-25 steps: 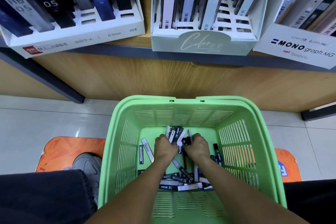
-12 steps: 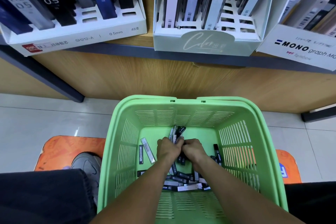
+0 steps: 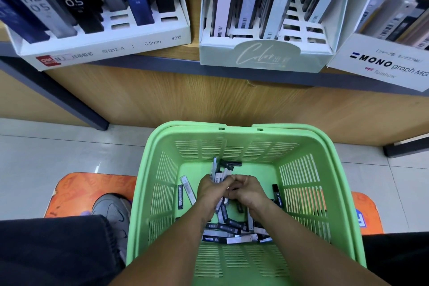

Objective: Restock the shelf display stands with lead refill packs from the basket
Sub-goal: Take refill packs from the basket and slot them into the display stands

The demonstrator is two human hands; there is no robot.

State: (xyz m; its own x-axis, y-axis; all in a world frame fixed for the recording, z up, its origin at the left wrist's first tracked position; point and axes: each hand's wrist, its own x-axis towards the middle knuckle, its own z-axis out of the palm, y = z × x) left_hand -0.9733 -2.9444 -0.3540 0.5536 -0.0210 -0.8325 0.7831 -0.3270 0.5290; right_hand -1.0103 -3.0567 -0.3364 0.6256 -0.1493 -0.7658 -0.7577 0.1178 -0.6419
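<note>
A green plastic basket (image 3: 308, 146) sits on the floor below the shelf, with several black, blue and grey lead refill packs (image 3: 232, 230) loose on its bottom. Both my hands are down inside it, pressed together. My left hand (image 3: 210, 190) grips a bundle of packs (image 3: 220, 170) whose ends stick up past my fingers. My right hand (image 3: 247, 189) curls against the same bundle from the right. Above, three display stands line the shelf: a white HB 0.5 stand (image 3: 111, 47), a pale green stand (image 3: 267, 55) and a white MONO graph stand (image 3: 380, 62).
The wooden shelf front (image 3: 209, 100) rises just behind the basket. My shoe (image 3: 111, 211) and an orange floor mat (image 3: 76, 190) lie left of the basket. Dark shelf legs (image 3: 69, 104) stand on the grey tiled floor.
My hands have drawn together over the pile and gathered the packs into one upright bundle. The view has tilted slightly down.
</note>
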